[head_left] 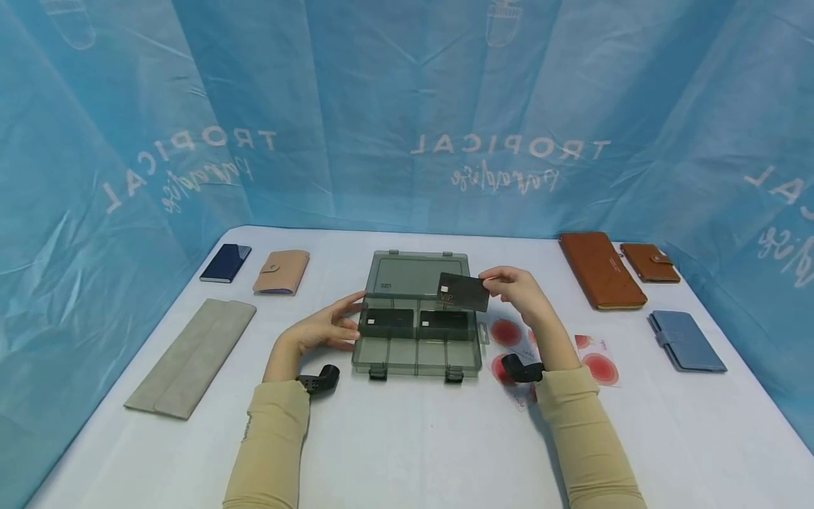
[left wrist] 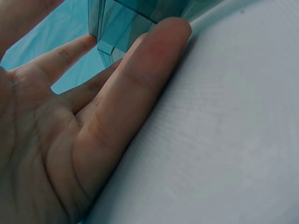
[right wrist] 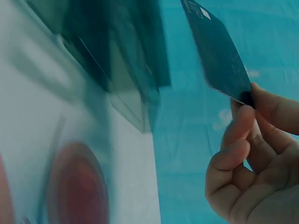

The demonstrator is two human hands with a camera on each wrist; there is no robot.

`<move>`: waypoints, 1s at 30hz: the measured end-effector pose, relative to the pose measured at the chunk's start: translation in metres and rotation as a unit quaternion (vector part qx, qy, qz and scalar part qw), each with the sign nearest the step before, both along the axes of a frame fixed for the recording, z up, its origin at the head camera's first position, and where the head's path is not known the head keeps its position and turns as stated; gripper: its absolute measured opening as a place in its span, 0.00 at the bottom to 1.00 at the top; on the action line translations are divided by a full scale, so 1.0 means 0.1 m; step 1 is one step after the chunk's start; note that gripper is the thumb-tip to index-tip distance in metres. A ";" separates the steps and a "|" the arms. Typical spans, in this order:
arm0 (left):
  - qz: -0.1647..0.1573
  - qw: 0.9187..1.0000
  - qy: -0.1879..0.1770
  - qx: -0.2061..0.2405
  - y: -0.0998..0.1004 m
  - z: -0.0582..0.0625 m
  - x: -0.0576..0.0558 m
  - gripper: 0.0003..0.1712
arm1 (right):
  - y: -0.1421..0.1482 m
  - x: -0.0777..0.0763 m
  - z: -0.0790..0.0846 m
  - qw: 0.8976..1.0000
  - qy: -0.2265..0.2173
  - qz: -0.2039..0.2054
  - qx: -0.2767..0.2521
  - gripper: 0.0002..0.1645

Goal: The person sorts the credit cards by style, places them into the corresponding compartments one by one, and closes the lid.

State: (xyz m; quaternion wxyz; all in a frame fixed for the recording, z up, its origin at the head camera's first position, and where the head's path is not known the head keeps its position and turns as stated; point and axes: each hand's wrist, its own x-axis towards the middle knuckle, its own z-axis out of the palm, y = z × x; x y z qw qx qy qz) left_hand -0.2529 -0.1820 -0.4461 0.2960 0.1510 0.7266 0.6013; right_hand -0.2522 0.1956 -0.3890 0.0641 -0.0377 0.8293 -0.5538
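A translucent grey-green compartment box lies on the table, its lid raised at the far side. Two black cards sit side by side in its back compartments. My right hand pinches another black card, marked VIP, by its right end between thumb and fingers. That card is over the box's right side and overlaps the lid in the head view. With extended fingers my left hand touches the left wall of the box; the left wrist view shows fingertips right at the wall.
Clear sheets with red circles lie right of the box. On the left are a grey sleeve, a beige snap wallet and a navy holder. Brown wallets and a blue wallet lie far right.
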 end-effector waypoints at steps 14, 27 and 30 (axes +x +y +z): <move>-0.005 1.000 0.008 0.000 -0.01 -0.03 -0.01 0.50 | -0.37 0.12 -0.10 0.967 0.084 0.090 0.221 0.05; 0.001 1.000 0.007 -0.009 0.00 -0.02 -0.02 0.51 | -0.18 0.06 -0.07 0.964 0.073 0.119 0.226 0.13; 0.000 1.000 0.007 -0.007 0.00 -0.02 -0.01 0.50 | -0.06 0.05 -0.07 0.971 0.058 0.104 0.206 0.13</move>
